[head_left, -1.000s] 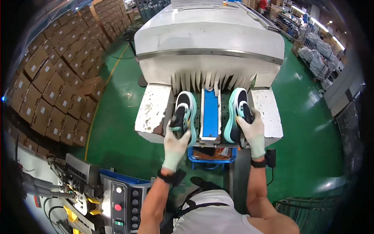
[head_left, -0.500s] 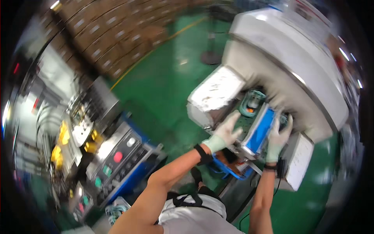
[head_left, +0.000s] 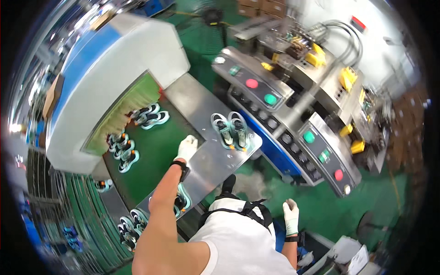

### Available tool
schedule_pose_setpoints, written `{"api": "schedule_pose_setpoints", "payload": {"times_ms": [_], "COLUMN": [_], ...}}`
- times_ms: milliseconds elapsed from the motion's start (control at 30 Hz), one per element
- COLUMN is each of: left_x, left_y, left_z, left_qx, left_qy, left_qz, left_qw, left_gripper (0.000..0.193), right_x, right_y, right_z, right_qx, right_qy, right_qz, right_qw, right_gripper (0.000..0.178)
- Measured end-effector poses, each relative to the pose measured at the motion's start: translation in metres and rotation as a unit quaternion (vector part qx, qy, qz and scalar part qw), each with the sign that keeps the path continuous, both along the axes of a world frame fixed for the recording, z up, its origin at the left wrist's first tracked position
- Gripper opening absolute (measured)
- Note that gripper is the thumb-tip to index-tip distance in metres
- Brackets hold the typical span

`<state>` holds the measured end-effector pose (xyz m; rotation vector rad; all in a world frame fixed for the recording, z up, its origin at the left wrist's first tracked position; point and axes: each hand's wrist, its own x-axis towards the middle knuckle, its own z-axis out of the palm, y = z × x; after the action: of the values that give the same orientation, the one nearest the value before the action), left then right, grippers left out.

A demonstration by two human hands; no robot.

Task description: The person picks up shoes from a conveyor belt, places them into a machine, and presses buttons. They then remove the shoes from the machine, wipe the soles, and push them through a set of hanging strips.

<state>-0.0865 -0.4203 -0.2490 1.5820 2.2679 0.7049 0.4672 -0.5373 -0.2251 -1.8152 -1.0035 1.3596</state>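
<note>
My left hand (head_left: 187, 147), in a white glove, is over the near edge of a green conveyor belt (head_left: 153, 151), beside a metal tabletop (head_left: 206, 158). Its fingers look curled in, with nothing visible in them. My right hand (head_left: 290, 210), gloved too, hangs low at my right side. Its fingers are loosely bent, thumb a little apart, and they hold nothing. A pair of black and mint sneakers (head_left: 230, 131) stands on the metal top, right of my left hand. Another sneaker (head_left: 183, 198) is partly hidden by my left forearm. More sneakers (head_left: 129, 156) sit on the belt.
A white tunnel machine (head_left: 119, 68) with a bristle-curtained opening spans the belt. At the right stands a press with control panels (head_left: 261, 85) bearing red and green buttons. Roller racks (head_left: 80, 206) and more sneakers (head_left: 130, 229) lie at lower left. A fan (head_left: 212, 16) stands behind.
My view has swung round from another machine to the conveyor and sneakers. Both hands have left the blue-topped piece they flanked; they are now far apart, the right one down at my side.
</note>
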Motion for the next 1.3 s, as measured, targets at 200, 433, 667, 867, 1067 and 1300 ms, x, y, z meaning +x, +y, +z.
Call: {"api": "schedule_pose_setpoints", "payload": {"times_ms": [200,433,667,867,1067,1300], "left_x": [-0.175,-0.331,-0.333,-0.236,-0.049,0.11], "left_y": [-0.018,0.086,0.088,0.036,0.033,0.115], "left_z": [-0.032,0.02,-0.073,-0.033,0.076,0.165], "left_qx": [-0.077,-0.031,-0.178,-0.262,-0.106,0.073], "left_qy": [0.0,0.087,0.228,0.064,-0.284,-0.349], "left_qz": [0.161,0.051,-0.027,-0.014,-0.082,-0.562], "left_qw": [0.984,0.994,0.957,0.963,0.949,0.746], "left_gripper": [0.053,0.054,0.025,0.045,0.036,0.047], "right_x": [-0.035,-0.056,-0.13,-0.151,-0.215,-0.219], "right_y": [0.069,0.073,0.1,0.12,0.163,0.169], "right_z": [-0.08,-0.063,0.031,0.008,0.056,0.11], "right_qx": [-0.058,-0.227,-0.208,-0.149,-0.063,0.064], "right_qy": [-0.166,-0.241,-0.298,-0.272,-0.075,0.522], "right_qz": [0.156,0.113,0.188,0.214,0.233,0.191], "right_qw": [0.972,0.937,0.913,0.926,0.967,0.829], "right_gripper": [0.053,0.056,0.063,0.061,0.061,0.057]}}
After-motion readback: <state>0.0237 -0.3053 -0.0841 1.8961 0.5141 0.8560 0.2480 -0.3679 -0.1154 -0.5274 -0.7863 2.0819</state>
